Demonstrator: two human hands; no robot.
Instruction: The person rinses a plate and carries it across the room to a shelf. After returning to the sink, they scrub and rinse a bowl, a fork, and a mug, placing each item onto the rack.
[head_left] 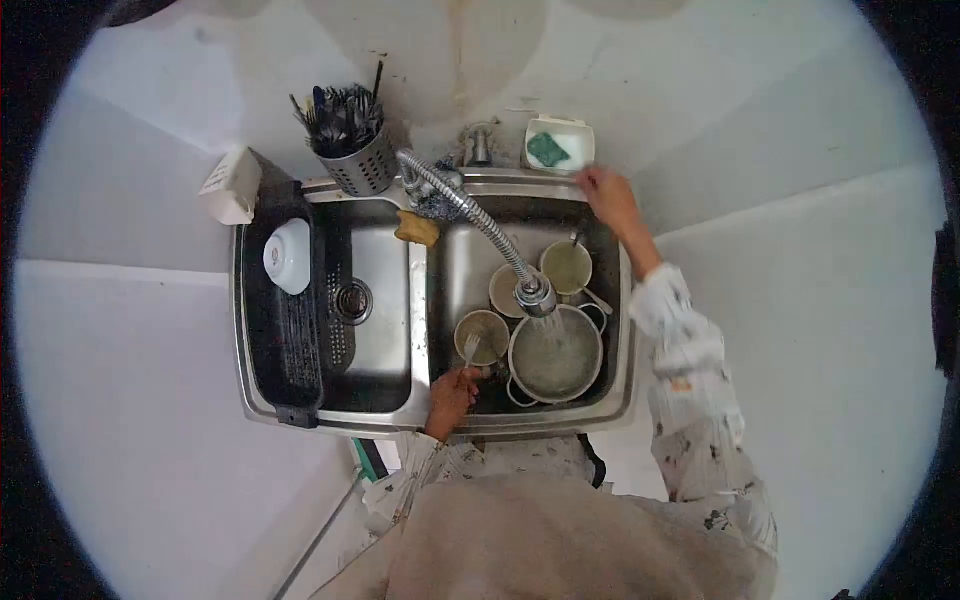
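Observation:
My left hand is closed on the handle of a fork at the front of the right sink basin. The fork's tines are over a mug. My right hand is at the back right rim, its fingers slightly apart beside a white dish. A green sponge lies in that dish. Water runs from the flexible faucet into a pot filled with cloudy water. Behind the pot are a second cup and a mug with yellowish liquid; a utensil handle shows beside them.
A black drainer with a white bowl sits in the left basin. A yellow sponge rests on the divider. Behind stand a metal cutlery holder, a dark scrubber, a tap and a white container.

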